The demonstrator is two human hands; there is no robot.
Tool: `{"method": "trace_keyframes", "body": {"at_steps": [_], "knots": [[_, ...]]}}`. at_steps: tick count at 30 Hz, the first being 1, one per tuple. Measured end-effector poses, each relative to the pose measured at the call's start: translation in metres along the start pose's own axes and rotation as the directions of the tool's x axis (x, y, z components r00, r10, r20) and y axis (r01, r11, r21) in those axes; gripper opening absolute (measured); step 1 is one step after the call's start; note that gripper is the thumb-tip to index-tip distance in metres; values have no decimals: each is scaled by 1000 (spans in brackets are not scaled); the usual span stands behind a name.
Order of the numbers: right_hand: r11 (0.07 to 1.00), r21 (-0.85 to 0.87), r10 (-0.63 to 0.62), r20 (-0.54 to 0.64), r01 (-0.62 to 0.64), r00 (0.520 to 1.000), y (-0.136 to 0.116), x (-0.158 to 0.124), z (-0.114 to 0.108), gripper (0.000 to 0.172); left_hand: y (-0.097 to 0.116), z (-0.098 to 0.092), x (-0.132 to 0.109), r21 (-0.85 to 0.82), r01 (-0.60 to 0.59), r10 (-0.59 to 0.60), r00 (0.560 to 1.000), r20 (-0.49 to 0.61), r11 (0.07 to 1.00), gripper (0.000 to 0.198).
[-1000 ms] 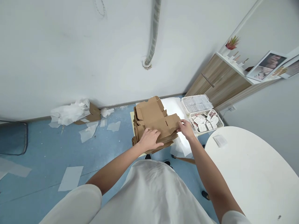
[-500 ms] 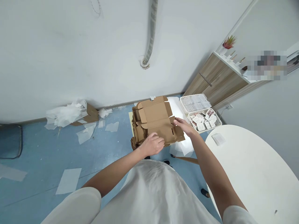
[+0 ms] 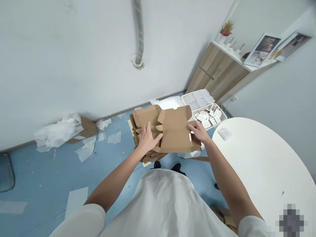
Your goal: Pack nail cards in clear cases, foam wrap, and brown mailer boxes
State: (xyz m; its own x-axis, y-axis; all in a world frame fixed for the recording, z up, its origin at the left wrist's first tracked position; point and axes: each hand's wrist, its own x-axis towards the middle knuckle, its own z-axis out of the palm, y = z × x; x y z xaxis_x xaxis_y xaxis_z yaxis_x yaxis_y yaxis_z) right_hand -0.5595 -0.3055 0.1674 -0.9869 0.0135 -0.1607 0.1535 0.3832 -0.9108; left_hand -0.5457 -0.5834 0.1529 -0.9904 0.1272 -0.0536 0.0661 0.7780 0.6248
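A flat, unfolded cardboard box (image 3: 175, 121) with cut flaps is raised over the right side of a stack of similar flattened boxes (image 3: 145, 116). My right hand (image 3: 199, 131) pinches its right edge, thumb on top, beside a narrow slot. My left hand (image 3: 147, 141) is spread above the stack, fingers apart. Its thumb reaches the left edge of the raised box; whether it touches is unclear.
White baskets (image 3: 197, 98) with small packets stand beyond my right hand. A round white table (image 3: 261, 154) is at the right, near a wooden cabinet (image 3: 217, 72). White wrapping sheets (image 3: 56, 131) and a cardboard carton (image 3: 89, 127) lie on the blue floor at left.
The top flattened box has come off the stack and shifted right in my right hand. My left hand has gone from curled to spread. The view has turned slightly right.
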Motion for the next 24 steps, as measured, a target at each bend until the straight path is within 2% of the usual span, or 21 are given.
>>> {"method": "trace_keyframes", "body": {"at_steps": [3, 6, 10, 14, 17, 20, 22, 24], "knots": [[997, 76, -4, -104, 12, 995, 12, -25, -27, 30, 13, 17, 8, -71, -10, 25, 974, 225, 997, 95], [995, 102, 18, -268, 10, 963, 28, -55, -53, 31, 37, 38, 9, -159, -46, 103, 922, 372, 986, 93], [986, 169, 64, -399, 5, 915, 50, -102, -85, 35, 75, 70, 8, -197, -100, 183, 867, 463, 975, 80], [980, 199, 120, -529, -15, 840, 72, -155, -120, 34, 120, 105, 4, -167, -185, 246, 813, 528, 969, 57], [975, 220, 167, -602, -39, 781, 92, -196, -147, 32, 156, 136, -5, -167, -211, 269, 772, 577, 963, 54], [969, 244, 199, -666, -42, 719, 116, -235, -173, 32, 187, 171, -16, -238, -217, 321, 687, 652, 947, 52], [962, 270, 219, -698, -33, 682, 134, -258, -186, 31, 204, 196, -24, -288, -228, 368, 610, 702, 930, 43], [957, 290, 237, -719, -27, 653, 151, -278, -196, 31, 219, 221, -32, -320, -216, 386, 559, 734, 922, 36]]}}
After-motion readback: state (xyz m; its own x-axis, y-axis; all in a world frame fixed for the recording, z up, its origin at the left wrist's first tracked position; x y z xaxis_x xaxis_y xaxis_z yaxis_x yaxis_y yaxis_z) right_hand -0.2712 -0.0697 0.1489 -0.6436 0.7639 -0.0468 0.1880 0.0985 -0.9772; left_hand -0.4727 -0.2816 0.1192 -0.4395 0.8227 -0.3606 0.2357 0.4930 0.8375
